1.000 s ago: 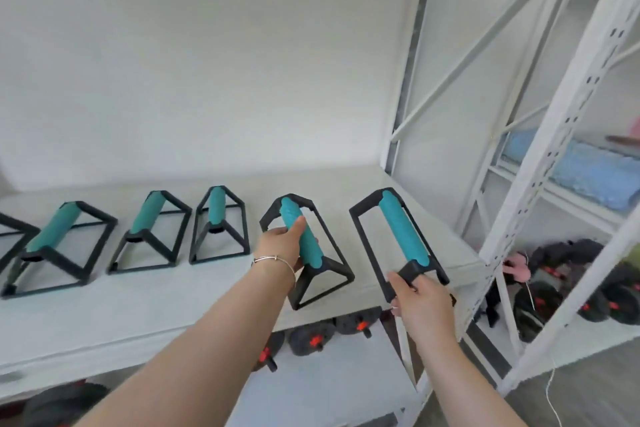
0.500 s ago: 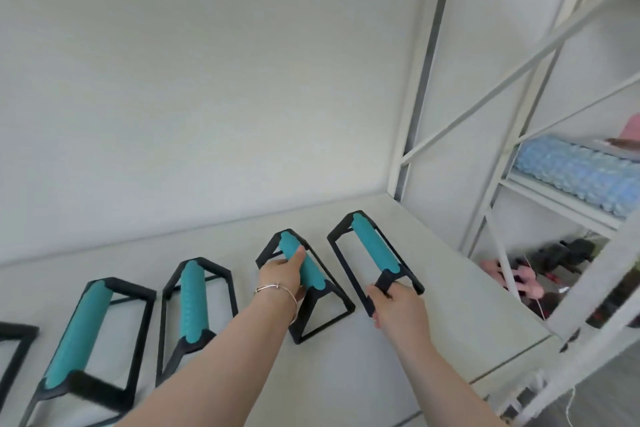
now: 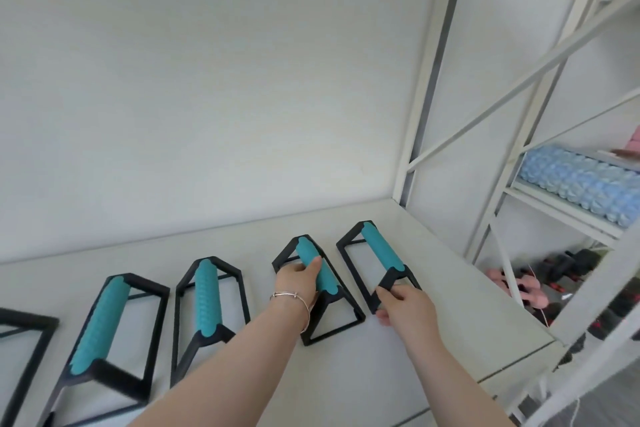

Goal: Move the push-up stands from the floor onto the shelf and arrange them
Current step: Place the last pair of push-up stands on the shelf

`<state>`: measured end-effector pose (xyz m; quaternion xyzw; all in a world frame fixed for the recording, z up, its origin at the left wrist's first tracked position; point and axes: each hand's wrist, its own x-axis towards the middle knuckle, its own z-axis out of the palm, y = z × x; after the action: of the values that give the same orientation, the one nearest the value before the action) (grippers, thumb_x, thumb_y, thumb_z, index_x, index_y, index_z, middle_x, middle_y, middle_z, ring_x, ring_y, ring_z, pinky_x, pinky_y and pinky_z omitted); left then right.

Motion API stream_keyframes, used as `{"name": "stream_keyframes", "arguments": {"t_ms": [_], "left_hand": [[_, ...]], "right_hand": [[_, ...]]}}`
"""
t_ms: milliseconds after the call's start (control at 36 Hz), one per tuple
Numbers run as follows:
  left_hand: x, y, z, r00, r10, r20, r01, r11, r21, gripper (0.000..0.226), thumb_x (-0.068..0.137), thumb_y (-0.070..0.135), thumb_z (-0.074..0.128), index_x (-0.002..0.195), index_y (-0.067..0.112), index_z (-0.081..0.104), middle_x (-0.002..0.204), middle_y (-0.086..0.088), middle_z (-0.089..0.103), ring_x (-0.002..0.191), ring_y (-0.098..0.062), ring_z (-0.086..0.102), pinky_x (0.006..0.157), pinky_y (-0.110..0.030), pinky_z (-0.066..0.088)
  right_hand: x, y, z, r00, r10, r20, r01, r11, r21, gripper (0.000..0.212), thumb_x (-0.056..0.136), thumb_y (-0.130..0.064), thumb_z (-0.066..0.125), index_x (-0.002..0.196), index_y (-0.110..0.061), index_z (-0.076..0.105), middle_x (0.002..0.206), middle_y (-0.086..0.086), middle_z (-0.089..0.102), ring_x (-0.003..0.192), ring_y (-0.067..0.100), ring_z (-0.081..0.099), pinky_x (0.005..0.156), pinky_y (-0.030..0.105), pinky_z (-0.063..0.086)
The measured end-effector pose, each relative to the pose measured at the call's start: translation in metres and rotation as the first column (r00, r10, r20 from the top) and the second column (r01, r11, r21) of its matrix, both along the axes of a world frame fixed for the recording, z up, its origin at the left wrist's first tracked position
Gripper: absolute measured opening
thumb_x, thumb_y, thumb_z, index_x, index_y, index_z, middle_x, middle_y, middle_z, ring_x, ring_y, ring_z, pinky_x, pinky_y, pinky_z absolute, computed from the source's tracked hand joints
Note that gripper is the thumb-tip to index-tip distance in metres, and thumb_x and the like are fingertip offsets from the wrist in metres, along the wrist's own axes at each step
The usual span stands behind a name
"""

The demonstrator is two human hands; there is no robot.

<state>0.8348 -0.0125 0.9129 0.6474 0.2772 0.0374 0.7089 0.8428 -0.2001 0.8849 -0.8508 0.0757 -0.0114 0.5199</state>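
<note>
Several black push-up stands with teal grips stand in a row on the white shelf (image 3: 433, 288). My left hand (image 3: 298, 276) grips the teal handle of the second stand from the right (image 3: 322, 291). My right hand (image 3: 401, 305) holds the near black end of the rightmost stand (image 3: 379, 253). Both stands rest on the shelf board. Two more stands (image 3: 207, 295) (image 3: 104, 322) sit to the left, and part of another stand's black frame (image 3: 24, 326) shows at the left edge.
A white wall rises behind the shelf. White uprights and diagonal braces (image 3: 519, 80) stand to the right. The neighbouring rack holds a light blue bumpy roller (image 3: 581, 184), with dark and pink items (image 3: 512, 284) lower down.
The view has closed in on the shelf. The rightmost stand, tilted in my right hand a second ago, now sits level, farther back beside the one my left hand holds.
</note>
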Motion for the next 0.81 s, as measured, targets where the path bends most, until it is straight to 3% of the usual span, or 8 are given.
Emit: {"name": "stream_keyframes", "arguments": {"t_ms": [111,194,278,361,444,556,639,806], "left_hand": [[-0.018,-0.007,0.001,0.999,-0.023,0.04,0.01,0.954,0.3,0.023,0.092,0.037,0.059,0.096,0.015,0.066,0.081,0.001,0.07,0.075,-0.022,0.065,0.08,-0.037,0.056],[-0.036,-0.014,0.005,0.997,-0.066,0.043,0.04,0.892,0.449,0.034,0.094,0.029,0.056,0.125,0.016,0.059,0.1,0.003,0.07,0.091,-0.019,0.065,0.082,-0.029,0.05],[-0.058,-0.017,0.011,0.994,-0.106,0.026,0.07,0.8,0.596,0.045,0.094,0.028,0.055,0.138,0.018,0.05,0.127,-0.002,0.062,0.112,-0.02,0.06,0.096,-0.032,0.047],[-0.079,-0.012,0.02,0.992,-0.122,0.02,0.063,0.636,0.769,0.047,0.094,0.029,0.052,0.14,0.019,0.047,0.131,-0.006,0.055,0.112,-0.023,0.056,0.096,-0.033,0.046],[-0.102,-0.006,0.026,0.995,-0.097,0.02,0.026,0.45,0.893,0.05,0.095,0.029,0.05,0.142,0.017,0.042,0.141,-0.008,0.046,0.129,-0.027,0.041,0.108,-0.037,0.035],[-0.143,-0.003,0.03,0.999,-0.022,-0.034,0.039,0.305,0.952,0.055,0.095,0.036,0.049,0.146,0.02,0.035,0.148,-0.005,0.039,0.137,-0.027,0.032,0.108,-0.041,0.034],[-0.173,-0.003,0.027,0.994,0.008,-0.105,0.101,0.21,0.973,0.058,0.094,0.039,0.048,0.147,0.022,0.032,0.151,-0.004,0.034,0.142,-0.028,0.025,0.115,-0.043,0.027],[-0.229,0.015,0.026,0.987,0.084,-0.14,0.136,0.053,0.989,0.057,0.095,0.04,0.046,0.147,0.021,0.029,0.155,-0.005,0.029,0.148,-0.028,0.012,0.12,-0.048,0.011]], "right_hand": [[-0.023,-0.007,-0.006,0.995,0.03,0.098,-0.03,1.0,-0.001,0.01,0.088,-0.027,0.067,0.089,-0.019,0.071,0.079,-0.005,0.072,0.082,0.018,0.069,0.08,0.036,0.057],[-0.041,-0.011,0.002,0.984,0.071,0.164,-0.062,0.996,-0.057,0.018,0.091,-0.025,0.065,0.107,-0.019,0.066,0.098,-0.006,0.068,0.093,0.013,0.065,0.075,0.019,0.046],[-0.055,-0.01,0.01,0.957,0.182,0.225,-0.139,0.971,-0.194,0.035,0.093,-0.03,0.062,0.125,-0.016,0.057,0.118,-0.002,0.063,0.106,0.013,0.06,0.087,0.023,0.048],[-0.066,-0.009,0.019,0.912,0.288,0.292,-0.18,0.921,-0.346,0.046,0.094,-0.035,0.06,0.134,-0.013,0.051,0.129,0.002,0.057,0.118,0.018,0.054,0.098,0.033,0.048],[-0.075,-0.008,0.027,0.848,0.382,0.368,-0.158,0.845,-0.511,0.052,0.093,-0.039,0.059,0.136,-0.012,0.05,0.129,0.004,0.058,0.121,0.023,0.052,0.101,0.036,0.046],[-0.09,-0.005,0.025,0.751,0.467,0.467,-0.056,0.75,-0.659,0.052,0.084,-0.041,0.068,0.125,-0.011,0.059,0.12,0.005,0.065,0.115,0.028,0.059,0.096,0.042,0.049],[-0.105,-0.002,0.024,0.684,0.524,0.507,-0.012,0.703,-0.711,0.055,0.083,-0.045,0.067,0.127,-0.012,0.059,0.123,0.005,0.064,0.119,0.027,0.057,0.1,0.043,0.048],[-0.134,0.016,0.029,0.648,0.543,0.535,-0.031,0.72,-0.693,0.059,0.082,-0.043,0.07,0.13,-0.012,0.058,0.125,0.004,0.064,0.12,0.027,0.056,0.101,0.044,0.046]]}}
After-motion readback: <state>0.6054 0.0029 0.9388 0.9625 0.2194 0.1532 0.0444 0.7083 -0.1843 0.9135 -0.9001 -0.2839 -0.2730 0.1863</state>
